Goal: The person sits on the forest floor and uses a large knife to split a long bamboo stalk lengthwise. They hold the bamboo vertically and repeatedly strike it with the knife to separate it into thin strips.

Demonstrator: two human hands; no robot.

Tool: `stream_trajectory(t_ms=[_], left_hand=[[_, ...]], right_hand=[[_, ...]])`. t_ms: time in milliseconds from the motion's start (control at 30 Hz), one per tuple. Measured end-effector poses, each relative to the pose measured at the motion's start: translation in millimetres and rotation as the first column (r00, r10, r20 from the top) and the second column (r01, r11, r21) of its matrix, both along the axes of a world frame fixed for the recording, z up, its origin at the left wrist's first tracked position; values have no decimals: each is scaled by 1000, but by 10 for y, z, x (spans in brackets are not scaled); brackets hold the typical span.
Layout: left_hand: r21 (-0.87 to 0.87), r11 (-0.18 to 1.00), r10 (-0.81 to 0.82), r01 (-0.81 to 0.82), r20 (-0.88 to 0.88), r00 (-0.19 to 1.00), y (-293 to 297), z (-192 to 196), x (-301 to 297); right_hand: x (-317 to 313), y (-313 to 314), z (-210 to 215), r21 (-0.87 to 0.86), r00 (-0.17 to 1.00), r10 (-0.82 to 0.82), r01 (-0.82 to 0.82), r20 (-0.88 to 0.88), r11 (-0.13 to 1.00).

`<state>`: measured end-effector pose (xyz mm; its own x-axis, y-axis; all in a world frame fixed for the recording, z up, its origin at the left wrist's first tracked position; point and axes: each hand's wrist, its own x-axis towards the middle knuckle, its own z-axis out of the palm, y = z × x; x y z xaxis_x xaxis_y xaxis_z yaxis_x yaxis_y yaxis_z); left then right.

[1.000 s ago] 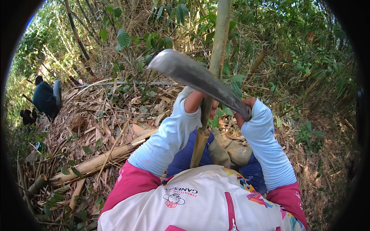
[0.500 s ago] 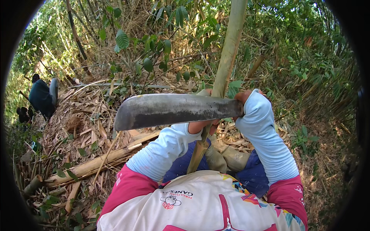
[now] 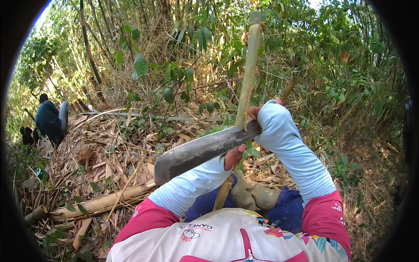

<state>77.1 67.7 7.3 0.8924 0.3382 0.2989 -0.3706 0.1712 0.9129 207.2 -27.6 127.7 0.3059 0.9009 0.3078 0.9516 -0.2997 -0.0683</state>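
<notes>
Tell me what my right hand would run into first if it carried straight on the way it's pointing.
Probably the bamboo pole, just up and left of the right hand, though depth is unclear, so it might pass in front or behind.

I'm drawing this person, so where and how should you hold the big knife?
Probably hold the big knife by its upper right end, coming from the person's right, fingers wrapped around. Its long, broad blade slants down to the left, away from that side, and the right hand is at that end. The handle itself is hidden.
</notes>
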Motion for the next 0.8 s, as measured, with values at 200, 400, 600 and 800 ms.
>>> stream_trajectory(t_ms=[200,400,600,800], left_hand=[[-23,981,189,-191,-69,980,154,18,69],[23,977,214,-214,-36,976,221,-49,220],[19,967,254,-254,-63,965,195,-17,141],[149,963,238,-223,-94,967,156,-142,228]], right_hand=[[256,312,-71,-56,980,-54,65,192,996],[328,413,-706,397,999,-39,41,-13,917],[157,409,-877,400,900,62,129,-432,907],[325,344,-435,-181,962,-146,105,-229,978]])
